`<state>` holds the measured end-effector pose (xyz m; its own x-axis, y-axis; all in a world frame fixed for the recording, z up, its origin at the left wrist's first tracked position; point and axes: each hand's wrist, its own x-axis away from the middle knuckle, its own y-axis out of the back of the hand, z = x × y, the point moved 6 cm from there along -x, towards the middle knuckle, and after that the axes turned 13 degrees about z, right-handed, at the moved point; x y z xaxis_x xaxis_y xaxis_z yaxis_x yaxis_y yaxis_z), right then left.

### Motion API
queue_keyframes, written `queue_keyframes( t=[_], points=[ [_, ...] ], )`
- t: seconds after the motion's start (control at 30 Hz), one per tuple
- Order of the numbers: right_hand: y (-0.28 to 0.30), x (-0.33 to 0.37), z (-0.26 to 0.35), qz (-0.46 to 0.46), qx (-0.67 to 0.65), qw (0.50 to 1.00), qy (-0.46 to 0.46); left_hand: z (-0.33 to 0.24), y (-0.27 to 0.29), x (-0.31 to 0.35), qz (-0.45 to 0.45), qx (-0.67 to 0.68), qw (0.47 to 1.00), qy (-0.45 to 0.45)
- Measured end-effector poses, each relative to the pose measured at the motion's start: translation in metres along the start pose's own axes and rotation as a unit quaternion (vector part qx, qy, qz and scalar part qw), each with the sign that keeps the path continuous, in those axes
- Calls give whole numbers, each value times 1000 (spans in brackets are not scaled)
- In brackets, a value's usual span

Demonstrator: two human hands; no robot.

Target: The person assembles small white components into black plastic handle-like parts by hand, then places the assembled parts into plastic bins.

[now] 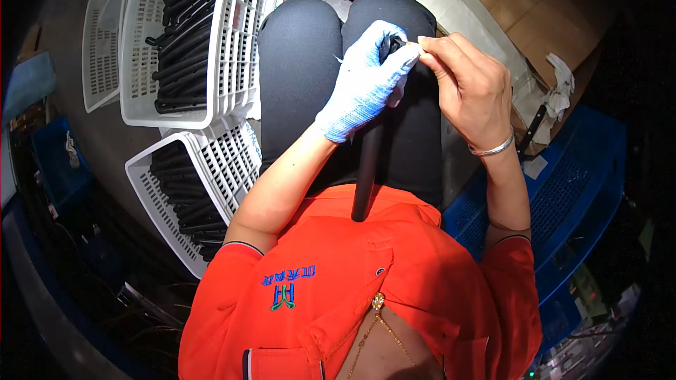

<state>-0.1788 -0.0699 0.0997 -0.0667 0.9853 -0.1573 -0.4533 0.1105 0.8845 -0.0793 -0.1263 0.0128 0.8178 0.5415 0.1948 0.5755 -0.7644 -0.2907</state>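
Note:
My left hand (366,74), in a light blue and white knit glove, is closed around the upper end of a long black rod-shaped piece (367,169). Below the glove the rod runs down over my lap, its lower end against my red shirt. Dark, crumpled-looking material (391,45) shows between the gloved thumb and fingers. My bare right hand (470,84), a bracelet at its wrist, pinches with thumb and forefinger right beside the gloved thumb tip. Something thin and light-coloured seems to be in that pinch, too small to name.
White plastic baskets (217,63) full of black rod-shaped pieces (186,35) stand at my left, with another white basket (158,183) of them nearer. At the right are a blue crate (563,190), a black-handled tool (533,127) and crumpled white material (560,88).

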Motion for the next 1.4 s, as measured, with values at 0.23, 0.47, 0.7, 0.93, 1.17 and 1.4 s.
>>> queue_keyframes(
  t=[0.23, 0.47, 0.7, 0.93, 1.17, 1.4],
  points=[
    [1, 1, -4, -31, -44, 998, -46, -1, 6, -2, 28, 37, 999, -26],
    [14, 21, -17, -87, -136, 980, -120, -46, 90, 41, -10, 278, 948, -157],
    [12, 33, -28, -177, -179, 953, -167, -100, 101, 54, -87, -454, 817, -345],
    [4, 46, -41, -165, -177, 959, -148, -100, 96, 43, 185, 175, 926, -278],
    [-8, 46, -13, -179, -210, 952, -133, -100, 101, 69, -255, -688, 576, -360],
    [-93, 6, 145, 142, -460, 871, 102, -113, 89, 70, -306, -829, 389, -261]
  ],
)
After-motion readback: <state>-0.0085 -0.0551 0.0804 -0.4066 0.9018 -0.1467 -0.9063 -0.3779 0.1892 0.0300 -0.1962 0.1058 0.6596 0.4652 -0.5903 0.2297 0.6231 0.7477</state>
